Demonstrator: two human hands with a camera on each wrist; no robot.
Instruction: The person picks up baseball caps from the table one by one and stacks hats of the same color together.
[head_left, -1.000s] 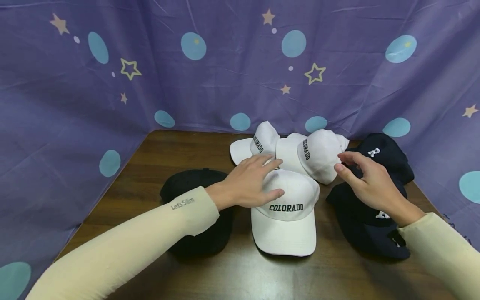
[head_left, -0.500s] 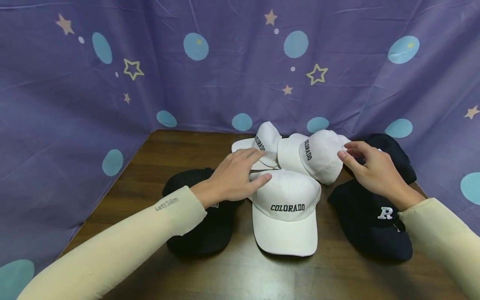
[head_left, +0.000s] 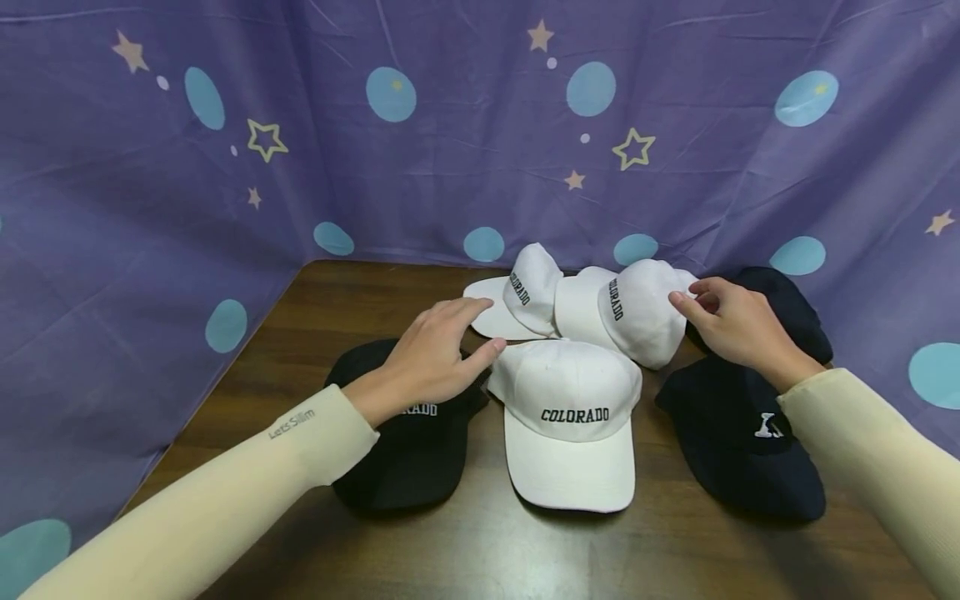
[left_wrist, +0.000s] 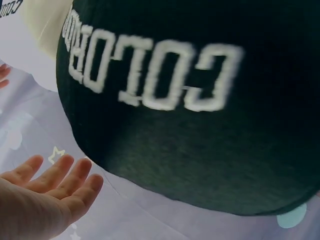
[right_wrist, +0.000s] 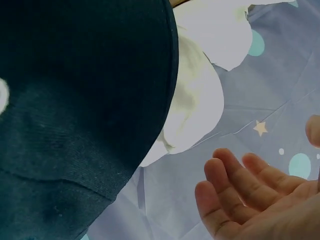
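My left hand (head_left: 431,354), fingers loosely extended, hovers over the black cap (head_left: 405,462) at the left. In the left wrist view that cap's white COLORADO lettering (left_wrist: 165,75) fills the upper part, and the hand (left_wrist: 45,200) holds nothing. A white COLORADO cap (head_left: 572,400) sits in the middle, brim toward me. My right hand (head_left: 738,325) hangs with slightly bent fingers above the navy cap with a white letter (head_left: 738,450), and its fingertips overlap a white cap (head_left: 648,312) behind. In the right wrist view the palm (right_wrist: 270,200) holds nothing.
Another white cap (head_left: 532,287) lies at the back of the wooden table (head_left: 360,292). A second dark cap (head_left: 787,308) stands at the back right, partly behind my right hand. A purple curtain (head_left: 480,167) with stars and dots surrounds the table's back and sides.
My left hand has moved left from over the middle white cap to over the black cap. My right hand has shifted slightly upward. The caps have stayed in place.
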